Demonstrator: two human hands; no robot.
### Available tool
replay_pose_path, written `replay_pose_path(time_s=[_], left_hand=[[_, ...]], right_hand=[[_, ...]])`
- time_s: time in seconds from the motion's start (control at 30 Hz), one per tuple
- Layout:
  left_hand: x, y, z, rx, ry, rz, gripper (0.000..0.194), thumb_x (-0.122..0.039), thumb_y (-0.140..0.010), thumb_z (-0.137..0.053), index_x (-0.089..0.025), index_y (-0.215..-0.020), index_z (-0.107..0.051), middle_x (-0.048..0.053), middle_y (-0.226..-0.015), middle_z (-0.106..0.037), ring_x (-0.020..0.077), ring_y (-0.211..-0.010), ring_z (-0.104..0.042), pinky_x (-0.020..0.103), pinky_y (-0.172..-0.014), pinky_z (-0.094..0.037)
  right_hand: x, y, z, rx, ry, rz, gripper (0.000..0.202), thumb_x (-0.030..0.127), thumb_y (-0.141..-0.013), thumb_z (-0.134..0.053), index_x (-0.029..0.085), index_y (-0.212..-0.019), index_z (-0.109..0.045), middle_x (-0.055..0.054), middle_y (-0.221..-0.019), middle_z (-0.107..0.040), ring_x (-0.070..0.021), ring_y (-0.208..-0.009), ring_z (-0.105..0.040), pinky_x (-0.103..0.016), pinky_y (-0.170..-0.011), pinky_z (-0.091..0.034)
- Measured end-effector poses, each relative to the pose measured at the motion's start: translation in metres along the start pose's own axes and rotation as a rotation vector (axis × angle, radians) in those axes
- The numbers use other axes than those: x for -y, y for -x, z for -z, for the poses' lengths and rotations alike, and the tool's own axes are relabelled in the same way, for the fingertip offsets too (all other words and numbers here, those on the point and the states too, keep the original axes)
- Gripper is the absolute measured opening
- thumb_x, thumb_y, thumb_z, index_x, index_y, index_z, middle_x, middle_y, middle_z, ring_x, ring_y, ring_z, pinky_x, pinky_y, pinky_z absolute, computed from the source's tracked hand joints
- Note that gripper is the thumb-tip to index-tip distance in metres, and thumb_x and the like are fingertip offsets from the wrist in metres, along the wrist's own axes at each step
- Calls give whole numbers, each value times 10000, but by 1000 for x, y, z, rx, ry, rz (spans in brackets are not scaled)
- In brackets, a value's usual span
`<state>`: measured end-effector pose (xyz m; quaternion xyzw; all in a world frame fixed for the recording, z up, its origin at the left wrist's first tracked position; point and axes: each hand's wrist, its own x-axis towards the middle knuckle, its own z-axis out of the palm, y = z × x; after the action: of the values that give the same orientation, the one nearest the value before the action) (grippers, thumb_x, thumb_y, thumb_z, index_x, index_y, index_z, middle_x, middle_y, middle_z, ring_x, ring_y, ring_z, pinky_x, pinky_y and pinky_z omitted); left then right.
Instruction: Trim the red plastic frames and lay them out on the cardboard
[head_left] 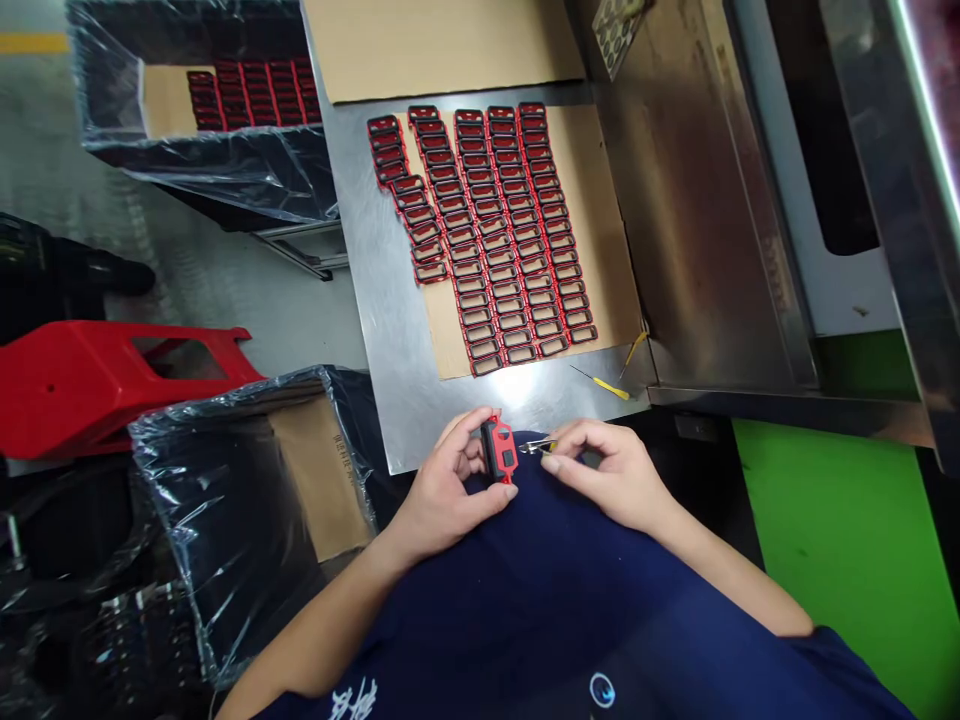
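Note:
A red and black plastic part [500, 450] is gripped by its ends between the thumb and fingers of my left hand [450, 485], near the table's front edge. My right hand [606, 468] is closed around small metal pliers or cutters [536, 446], whose tip points at the part's right side. Beyond my hands, several columns of red and black frames [495, 235] lie on a cardboard sheet [611, 250] on the metal table [397, 370].
A yellow-handled pick [609, 387] lies at the table's right, near another thin tool [634, 350]. Left of the table stand a lined bin with stacked parts [225, 165] and a lined bin with cardboard [247, 500]. A metal panel [697, 200] rises at the right.

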<state>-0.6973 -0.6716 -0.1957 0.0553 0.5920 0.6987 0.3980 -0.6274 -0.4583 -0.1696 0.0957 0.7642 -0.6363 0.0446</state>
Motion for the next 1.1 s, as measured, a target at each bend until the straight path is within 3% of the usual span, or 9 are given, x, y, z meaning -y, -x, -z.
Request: replay_pose_path(time_s=[0.1,0.2,0.33,0.47,0.63,0.77,0.9,1.0,1.1], left_hand=[[1,0,1,2,-71,-35,722,-227,-735,-792,-236,-1380,-468,144,-1464,-385,195,-1070,-628,314,-875,-574],[1,-2,1,32,-141,-51,706,-232,-754,-758,-240,-1396,-464,137,-1453,-393,206,-1074,-622,339,-885,-574],[2,-4,0,100,-219,-49,728,-243,-760,-730,-261,-1432,-451,120,-1412,-416,205,-1007,-629,373,-859,-586],[1,-5,-1,113,-248,-17,776,-267,-747,-721,-252,-1466,-431,115,-1367,-454,197,-953,-616,365,-817,-582],[-1,-6,4,67,-88,144,799,-252,-744,-702,-196,-1484,-406,131,-1332,-536,171,-914,-602,350,-874,-521],[-3,-10,8,102,274,272,533,-413,-809,-635,-120,-1253,-626,130,-1106,-692,217,-959,-629,353,-914,-468],[-8,-13,1,40,363,290,535,-512,-733,-786,-155,-1111,-658,78,-1007,-705,189,-907,-629,304,-860,-463],[-9,-13,-5,1,397,256,564,-406,-614,-910,-189,-1050,-625,21,-969,-665,148,-894,-608,257,-828,-462],[-4,-12,-5,35,419,171,602,-417,-625,-903,-207,-1095,-592,24,-980,-646,157,-918,-612,273,-833,-482]], right_hand=[[-5,-1,2,11,-452,-321,328,394,-849,-777,128,-759,-607,-61,-841,-671,-148,-792,-668,-180,-630,-560],[-6,-7,-2,51,-816,-525,406,434,-810,-811,133,-767,-542,-62,-818,-643,-200,-863,-692,-151,-507,-554],[0,-20,-12,95,-1009,-610,417,411,-765,-860,134,-842,-559,-56,-838,-650,-195,-883,-694,-171,-549,-602],[2,-26,-20,60,-980,-620,453,438,-729,-887,120,-889,-606,-49,-827,-670,-162,-809,-694,-225,-676,-637],[3,-18,-20,35,-630,-312,328,387,-816,-827,128,-787,-627,-37,-818,-681,-123,-742,-677,-186,-690,-595],[8,-13,-16,136,-301,56,168,247,-876,-757,141,-803,-648,-54,-905,-698,-153,-862,-683,-253,-819,-575],[10,-16,-17,215,-58,369,128,183,-861,-755,145,-819,-641,-40,-847,-691,-175,-980,-674,-287,-943,-543],[9,-18,-18,269,7,489,128,191,-862,-752,143,-836,-636,-53,-850,-695,-192,-1003,-674,-312,-958,-546],[4,-17,-17,285,-129,430,131,203,-853,-766,154,-815,-651,-57,-848,-699,-210,-1016,-672,-340,-963,-545]])
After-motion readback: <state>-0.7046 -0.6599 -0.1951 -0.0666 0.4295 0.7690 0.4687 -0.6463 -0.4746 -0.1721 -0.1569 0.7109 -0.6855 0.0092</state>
